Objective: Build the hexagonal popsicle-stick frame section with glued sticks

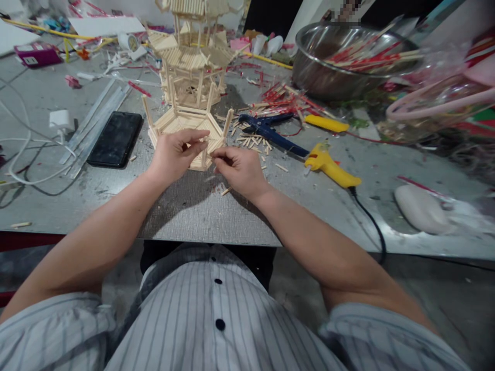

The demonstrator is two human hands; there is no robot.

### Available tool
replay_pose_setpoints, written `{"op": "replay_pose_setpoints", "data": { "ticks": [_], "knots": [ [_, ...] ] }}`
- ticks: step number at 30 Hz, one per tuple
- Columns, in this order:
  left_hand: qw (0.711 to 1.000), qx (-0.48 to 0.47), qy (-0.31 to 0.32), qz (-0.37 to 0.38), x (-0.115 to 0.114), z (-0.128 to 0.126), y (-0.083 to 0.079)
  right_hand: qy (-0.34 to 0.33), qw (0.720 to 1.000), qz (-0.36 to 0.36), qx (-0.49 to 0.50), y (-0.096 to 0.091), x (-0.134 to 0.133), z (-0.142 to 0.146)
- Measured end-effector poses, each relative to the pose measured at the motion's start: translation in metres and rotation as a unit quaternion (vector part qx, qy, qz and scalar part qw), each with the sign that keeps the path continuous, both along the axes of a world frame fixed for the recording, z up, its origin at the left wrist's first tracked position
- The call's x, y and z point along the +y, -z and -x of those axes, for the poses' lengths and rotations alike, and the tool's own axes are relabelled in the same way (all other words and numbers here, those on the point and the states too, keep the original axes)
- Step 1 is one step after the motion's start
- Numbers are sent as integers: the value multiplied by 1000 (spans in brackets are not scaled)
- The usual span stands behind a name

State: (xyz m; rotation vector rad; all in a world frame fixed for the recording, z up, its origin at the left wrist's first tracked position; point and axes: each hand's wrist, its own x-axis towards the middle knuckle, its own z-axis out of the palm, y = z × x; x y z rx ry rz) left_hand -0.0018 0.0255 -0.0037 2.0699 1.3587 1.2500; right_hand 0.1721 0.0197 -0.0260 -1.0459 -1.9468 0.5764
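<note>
A hexagonal wooden stick base [181, 123] with upright posts lies on the grey table [201, 206] in front of me. My left hand [174, 154] rests against its near edge, with fingers pinched on a small wooden stick at the rim. Close beside it, my right hand [240, 167] is curled, its fingertips pinching at the same near edge; what they hold is too small to name. Behind the base stands a taller tiered stick pagoda [193, 51].
A black phone [115, 139] lies left of the base. Right of it are cut sticks [251, 140], blue pliers [270, 133], a yellow glue gun [332, 166] with a black cord, and a steel bowl [348, 62] of red-tipped sticks. White cables [23, 154] lie far left.
</note>
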Motion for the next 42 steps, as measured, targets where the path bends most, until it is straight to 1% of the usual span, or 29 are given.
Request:
{"op": "replay_pose_setpoints", "data": {
  "ticks": [8,13,18,25,42],
  "knots": [
    [1000,-6,2,-1,-1,1,-1,1,1000,-15,-2,0,0,0],
    [1000,-11,5,4,-1,1,-1,-1,1000,-11,-5,0,1,0],
    [1000,-17,11,-6,0,0,-1,-1,1000,-10,-4,1,0,0],
    [1000,-20,10,-8,0,1,1,2,1000,2,-10,-2,-1,0],
    [999,-30,17,-16,1,0,1,7,1000,-3,-24,-2,-1,0]
  ]
}}
